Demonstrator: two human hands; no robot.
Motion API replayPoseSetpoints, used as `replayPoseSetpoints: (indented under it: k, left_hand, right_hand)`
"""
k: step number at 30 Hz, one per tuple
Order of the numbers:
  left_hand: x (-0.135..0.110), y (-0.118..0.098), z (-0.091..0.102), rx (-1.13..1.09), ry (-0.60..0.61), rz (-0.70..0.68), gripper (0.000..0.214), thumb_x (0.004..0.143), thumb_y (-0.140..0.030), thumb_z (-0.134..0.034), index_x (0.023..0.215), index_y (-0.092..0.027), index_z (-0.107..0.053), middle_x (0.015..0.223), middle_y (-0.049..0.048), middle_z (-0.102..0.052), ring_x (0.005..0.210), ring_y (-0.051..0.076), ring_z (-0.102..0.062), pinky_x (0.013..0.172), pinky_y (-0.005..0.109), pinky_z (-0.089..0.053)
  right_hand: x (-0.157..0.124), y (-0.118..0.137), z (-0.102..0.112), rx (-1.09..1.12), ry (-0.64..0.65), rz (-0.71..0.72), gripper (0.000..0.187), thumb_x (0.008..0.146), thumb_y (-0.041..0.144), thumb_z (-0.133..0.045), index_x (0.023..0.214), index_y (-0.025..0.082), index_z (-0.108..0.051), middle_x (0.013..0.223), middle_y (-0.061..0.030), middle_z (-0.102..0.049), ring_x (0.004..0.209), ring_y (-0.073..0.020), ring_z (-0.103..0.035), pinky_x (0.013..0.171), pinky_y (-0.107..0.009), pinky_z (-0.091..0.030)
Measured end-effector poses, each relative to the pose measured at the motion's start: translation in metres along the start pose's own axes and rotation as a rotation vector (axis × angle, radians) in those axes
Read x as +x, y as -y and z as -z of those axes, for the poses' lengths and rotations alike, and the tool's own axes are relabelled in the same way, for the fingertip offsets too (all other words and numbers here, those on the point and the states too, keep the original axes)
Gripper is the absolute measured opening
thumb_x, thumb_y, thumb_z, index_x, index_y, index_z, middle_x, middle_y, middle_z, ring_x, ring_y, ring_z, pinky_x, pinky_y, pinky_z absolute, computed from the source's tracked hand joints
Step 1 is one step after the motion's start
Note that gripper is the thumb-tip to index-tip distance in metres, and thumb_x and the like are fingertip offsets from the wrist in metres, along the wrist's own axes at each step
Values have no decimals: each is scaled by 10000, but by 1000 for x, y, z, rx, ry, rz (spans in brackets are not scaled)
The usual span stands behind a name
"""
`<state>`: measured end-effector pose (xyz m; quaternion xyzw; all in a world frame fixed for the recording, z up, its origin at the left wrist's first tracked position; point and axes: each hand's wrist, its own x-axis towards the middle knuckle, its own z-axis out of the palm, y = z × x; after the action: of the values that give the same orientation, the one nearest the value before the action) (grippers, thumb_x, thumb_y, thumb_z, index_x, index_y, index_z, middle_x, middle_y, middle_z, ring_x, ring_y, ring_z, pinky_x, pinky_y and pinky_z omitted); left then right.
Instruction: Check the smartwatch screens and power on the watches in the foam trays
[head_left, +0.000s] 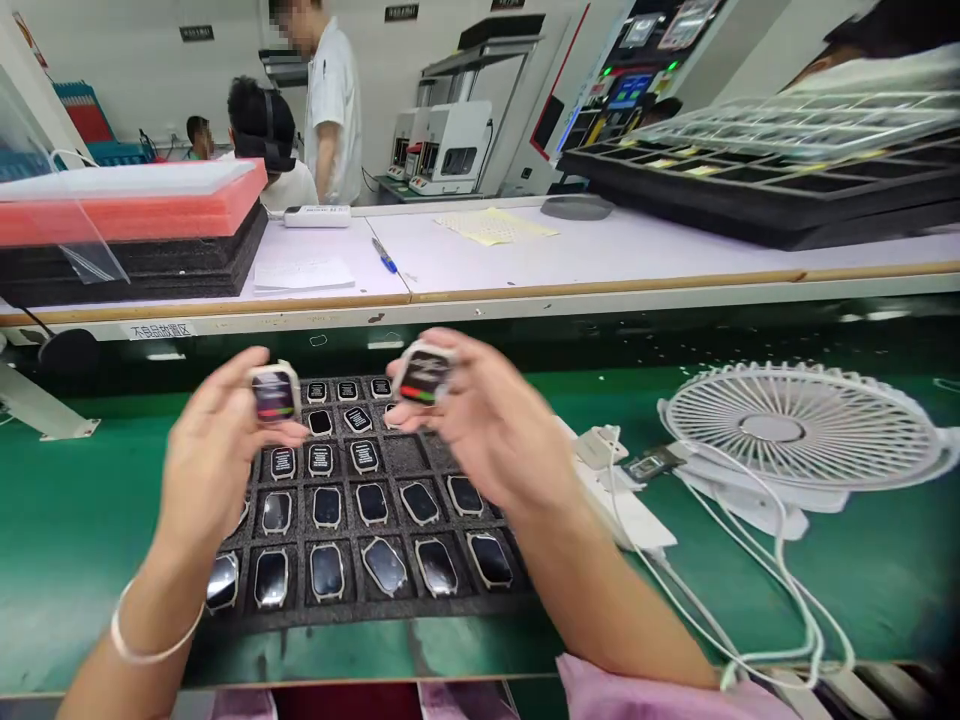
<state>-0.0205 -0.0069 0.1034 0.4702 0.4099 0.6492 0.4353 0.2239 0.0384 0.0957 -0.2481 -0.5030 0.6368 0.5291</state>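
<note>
My left hand grips a smartwatch body with a lit screen, raised above the tray's left side. My right hand grips a second smartwatch body, its screen also lit, above the tray's far right part. Under both hands lies a black foam tray on the green belt, its pockets filled with several watch bodies showing dark screens. One pocket near the middle is bare. A white band circles my left wrist.
A white table fan lies flat at the right with white cables and a power strip beside it. A shelf behind carries stacked foam pads, papers, a blue pen and black trays. People stand and sit at the back.
</note>
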Motion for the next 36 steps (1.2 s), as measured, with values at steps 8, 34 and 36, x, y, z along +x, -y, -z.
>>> replayPoseSetpoints:
  k: [8,34,36]
  left_hand:
    - [22,39,-28,25,180,115,665,770,-229,-767,1395,-209,-540,1171,93,-669,720,129,-702,705,290,-616]
    - [26,66,-26,65,130,186,470,750,-239,-724,1198,-169,-595,1088,63,-675,641,122,-714,652,265,-624]
    - [25,66,-26,73,132,188,454,754,-239,-719,1186,-167,-597,1078,61,-678,634,127,-717,645,266,-624]
  right_hand:
    - [32,-46,-5,97,116,-148,492,832,257,-729,1293,217,-560,868,-20,-687,677,-155,-686,605,-264,-522]
    - [35,-68,2,56,59,-176,410,759,176,-690,1154,203,-583,850,12,-663,646,-124,-661,640,-268,-507]
    - [35,-68,2,50,58,-181,399,772,196,-701,1154,203,-586,845,14,-661,635,-125,-658,633,-272,-501]
